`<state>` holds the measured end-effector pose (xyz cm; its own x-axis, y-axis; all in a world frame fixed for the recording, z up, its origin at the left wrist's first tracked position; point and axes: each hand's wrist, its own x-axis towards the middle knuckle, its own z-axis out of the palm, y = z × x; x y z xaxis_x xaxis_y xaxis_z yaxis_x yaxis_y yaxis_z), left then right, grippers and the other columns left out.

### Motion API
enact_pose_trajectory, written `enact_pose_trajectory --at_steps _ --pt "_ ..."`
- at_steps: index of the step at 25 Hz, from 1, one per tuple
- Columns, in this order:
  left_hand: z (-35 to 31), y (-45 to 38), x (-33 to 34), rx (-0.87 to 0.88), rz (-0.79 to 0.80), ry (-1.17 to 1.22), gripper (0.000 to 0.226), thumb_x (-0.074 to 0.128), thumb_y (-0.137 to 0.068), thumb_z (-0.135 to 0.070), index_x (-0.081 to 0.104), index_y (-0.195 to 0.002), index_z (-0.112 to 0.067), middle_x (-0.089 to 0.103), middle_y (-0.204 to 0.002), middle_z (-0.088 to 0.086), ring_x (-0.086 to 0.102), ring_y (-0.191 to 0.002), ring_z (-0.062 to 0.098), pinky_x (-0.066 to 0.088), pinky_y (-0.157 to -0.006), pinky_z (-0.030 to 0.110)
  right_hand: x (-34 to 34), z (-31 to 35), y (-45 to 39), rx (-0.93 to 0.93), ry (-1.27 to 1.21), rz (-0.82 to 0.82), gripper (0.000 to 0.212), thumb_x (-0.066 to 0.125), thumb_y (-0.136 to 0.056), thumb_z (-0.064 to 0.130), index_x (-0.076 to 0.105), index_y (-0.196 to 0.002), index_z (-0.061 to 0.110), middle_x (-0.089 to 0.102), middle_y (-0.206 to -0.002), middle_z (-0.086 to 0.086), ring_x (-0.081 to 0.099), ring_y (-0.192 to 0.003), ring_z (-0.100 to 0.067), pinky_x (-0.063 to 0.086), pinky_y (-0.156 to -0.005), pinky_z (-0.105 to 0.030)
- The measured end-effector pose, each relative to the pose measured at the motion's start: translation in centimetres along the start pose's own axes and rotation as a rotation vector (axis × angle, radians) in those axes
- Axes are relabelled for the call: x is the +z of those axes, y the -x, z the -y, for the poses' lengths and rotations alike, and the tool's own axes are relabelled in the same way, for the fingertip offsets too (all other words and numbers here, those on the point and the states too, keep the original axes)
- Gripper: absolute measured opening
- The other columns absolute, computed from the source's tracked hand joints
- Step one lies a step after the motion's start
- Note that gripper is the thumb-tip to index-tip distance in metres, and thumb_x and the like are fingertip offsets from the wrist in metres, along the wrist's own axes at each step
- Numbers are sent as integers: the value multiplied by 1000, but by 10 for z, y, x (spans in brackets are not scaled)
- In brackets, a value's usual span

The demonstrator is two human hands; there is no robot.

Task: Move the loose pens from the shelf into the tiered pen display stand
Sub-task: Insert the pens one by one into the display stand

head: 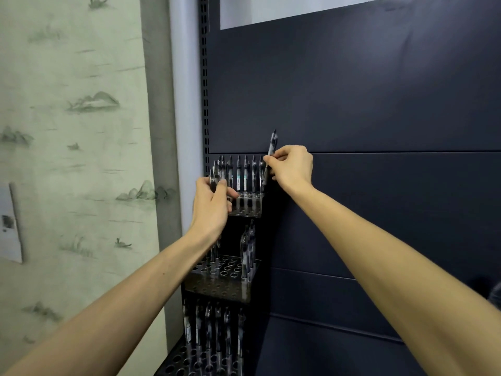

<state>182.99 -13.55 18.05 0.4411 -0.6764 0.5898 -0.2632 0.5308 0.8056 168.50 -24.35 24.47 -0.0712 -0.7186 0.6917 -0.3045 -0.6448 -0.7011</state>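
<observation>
The tiered pen display stand [245, 211] hangs at the left edge of a dark panel, with perforated clear tiers one above another. Several pens [238, 175] stand upright in its top tier. My right hand [291, 165] pinches a black pen [271, 147] upright at the right end of that row, just above the tier. My left hand [211, 204] grips a bundle of pens [214, 180] in front of the top tier's left end. The middle tier [217, 278] holds a few pens at its right side, and the bottom tier [187, 359] holds several.
A dark blue back panel [379, 104] fills the right side. A slotted upright rail [204, 77] runs along its left edge. A wall with pale green landscape wallpaper [76, 131] lies to the left, bearing a white plate [10, 226].
</observation>
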Motion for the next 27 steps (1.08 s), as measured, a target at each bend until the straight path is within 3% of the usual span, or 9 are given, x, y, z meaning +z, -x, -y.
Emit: enact_pose_trajectory --at_steps 6,8,11,14,17,20,23,25,27 --pt "9 -3 -5 14 -42 30 30 47 -109 -23 42 -133 -6 67 -79 -8 50 -51 7 37 -51 26 -1 1 1 19 -1 10 19 84 -81 29 68 -70 27 73 -70 3 74 -72 -20 63 -73 -43" --pt "8 -2 -3 27 -46 57 9 47 -109 -23 47 -118 -24 66 -81 -5 51 -54 8 39 -50 28 0 3 4 14 14 20 20 84 -82 28 69 -70 26 73 -69 3 74 -71 -20 63 -73 -43" --pt "4 3 -1 43 -53 49 20 47 -109 -22 41 -99 -38 64 -86 -1 52 -57 9 41 -48 26 1 5 13 -15 43 51 19 83 -83 29 69 -71 26 72 -69 5 73 -72 -17 63 -75 -40" --pt "7 0 -1 36 -69 78 7 48 -109 -22 48 -116 -22 64 -84 -2 52 -56 9 41 -46 25 -2 10 24 -5 150 41 11 79 -85 34 73 -78 26 72 -75 9 69 -78 -12 53 -72 -29" --pt "11 -1 -1 -10 -89 76 34 50 -108 -22 42 -135 -3 64 -83 -3 52 -53 6 42 -43 22 -2 12 28 103 246 92 8 75 -83 30 76 -82 22 73 -82 7 69 -83 -17 43 -67 -27" --pt "13 2 -1 -25 -83 97 42 54 -107 -21 43 -140 1 64 -84 -1 53 -54 4 46 -44 20 -3 8 30 181 269 149 8 76 -81 29 76 -80 22 74 -83 4 70 -84 -20 45 -68 -28" --pt "11 3 -2 -4 -84 111 26 59 -104 -20 54 -124 -3 62 -84 1 57 -59 7 51 -48 21 -8 1 28 202 179 167 17 80 -81 35 72 -71 24 74 -80 5 72 -82 -19 59 -75 -35" --pt "9 4 -3 2 -94 123 11 58 -105 -20 56 -107 -9 59 -79 2 56 -57 8 52 -48 22 -9 -2 32 142 164 158 19 79 -83 38 72 -72 24 73 -78 8 71 -82 -16 59 -77 -36" --pt "8 4 -3 9 -105 118 14 56 -106 -20 55 -100 -8 57 -75 2 54 -52 6 50 -46 21 -4 0 36 53 205 140 15 76 -86 38 73 -80 25 72 -82 11 68 -84 -14 55 -75 -33"
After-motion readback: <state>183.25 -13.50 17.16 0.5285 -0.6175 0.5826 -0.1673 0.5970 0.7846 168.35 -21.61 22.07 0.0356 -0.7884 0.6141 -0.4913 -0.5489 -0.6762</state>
